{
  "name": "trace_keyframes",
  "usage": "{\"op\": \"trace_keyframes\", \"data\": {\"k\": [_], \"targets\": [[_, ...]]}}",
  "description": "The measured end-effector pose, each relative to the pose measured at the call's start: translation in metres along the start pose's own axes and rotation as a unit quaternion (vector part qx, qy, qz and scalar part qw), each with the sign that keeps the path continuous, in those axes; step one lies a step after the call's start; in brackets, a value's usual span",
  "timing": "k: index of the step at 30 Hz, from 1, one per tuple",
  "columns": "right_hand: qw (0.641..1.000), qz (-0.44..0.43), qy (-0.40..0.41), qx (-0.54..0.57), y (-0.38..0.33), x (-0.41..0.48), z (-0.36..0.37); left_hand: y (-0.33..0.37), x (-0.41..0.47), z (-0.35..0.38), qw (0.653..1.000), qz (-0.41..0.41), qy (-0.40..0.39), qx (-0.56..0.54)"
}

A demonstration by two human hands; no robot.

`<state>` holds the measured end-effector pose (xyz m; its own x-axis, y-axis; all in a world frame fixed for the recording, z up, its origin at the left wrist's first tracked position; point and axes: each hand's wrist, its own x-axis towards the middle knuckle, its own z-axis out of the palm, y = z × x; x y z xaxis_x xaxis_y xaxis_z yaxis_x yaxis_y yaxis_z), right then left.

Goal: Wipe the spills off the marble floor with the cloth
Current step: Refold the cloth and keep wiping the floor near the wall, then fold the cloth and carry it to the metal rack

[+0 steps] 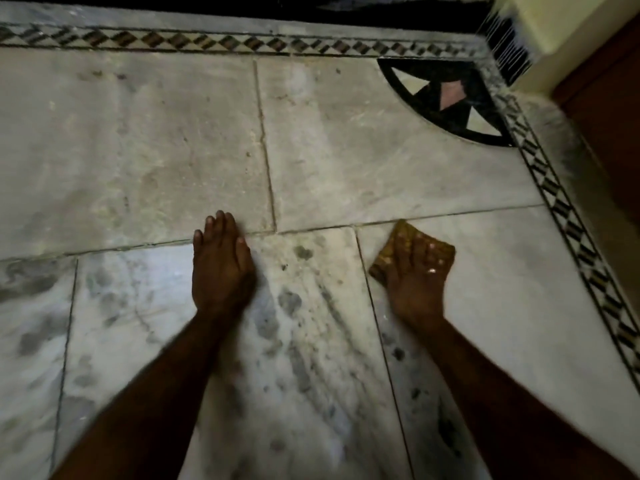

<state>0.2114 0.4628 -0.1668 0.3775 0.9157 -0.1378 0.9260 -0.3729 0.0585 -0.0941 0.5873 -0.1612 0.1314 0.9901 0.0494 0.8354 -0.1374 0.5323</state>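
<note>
My right hand [415, 271] presses flat on a small yellow-brown cloth [381, 263] lying on the pale marble floor [346, 150]; the fingers are spread over it and most of the cloth is hidden under the palm. My left hand [221, 261] rests flat on the floor to the left, fingers together, holding nothing. Dark grey smears and spots [298, 303] mark the tiles between and below the hands, with more at the far left [31, 278].
A black-and-cream patterned border strip [554, 199] runs along the top and right of the floor, with a dark quarter-circle inlay [446, 98] in the corner. A cream wall [554, 32] and brown wooden door [609, 109] stand at the upper right.
</note>
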Motion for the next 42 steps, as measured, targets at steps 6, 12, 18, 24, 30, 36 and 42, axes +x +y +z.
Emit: {"op": "trace_keyframes", "data": {"k": [6,12,18,24,30,36,42], "targets": [[0.970,-0.226,0.037,0.086,-0.133,-0.075,-0.022,0.013,-0.031,-0.006,0.990,0.061,-0.075,-0.099],[0.902,-0.273,-0.201,0.268,-0.121,-0.116,-0.094,0.031,-0.068,-0.053,0.951,-0.014,-0.118,-0.285],[0.772,-0.035,-0.233,0.590,-0.051,-0.070,-0.206,0.101,-0.099,-0.104,0.782,-0.313,-0.312,-0.439],[0.620,-0.045,-0.312,0.719,-0.060,-0.098,-0.249,0.161,-0.106,-0.159,0.691,-0.256,-0.373,-0.565],[0.695,-0.104,-0.264,0.660,-0.065,-0.112,-0.271,0.175,-0.112,-0.191,0.723,-0.201,-0.345,-0.564],[0.787,-0.142,-0.231,0.555,-0.040,-0.097,-0.313,0.184,-0.121,-0.200,0.757,-0.140,-0.380,-0.512],[0.839,-0.143,-0.101,0.515,-0.019,-0.074,-0.337,0.187,-0.129,-0.200,0.687,-0.142,-0.464,-0.540]]}}
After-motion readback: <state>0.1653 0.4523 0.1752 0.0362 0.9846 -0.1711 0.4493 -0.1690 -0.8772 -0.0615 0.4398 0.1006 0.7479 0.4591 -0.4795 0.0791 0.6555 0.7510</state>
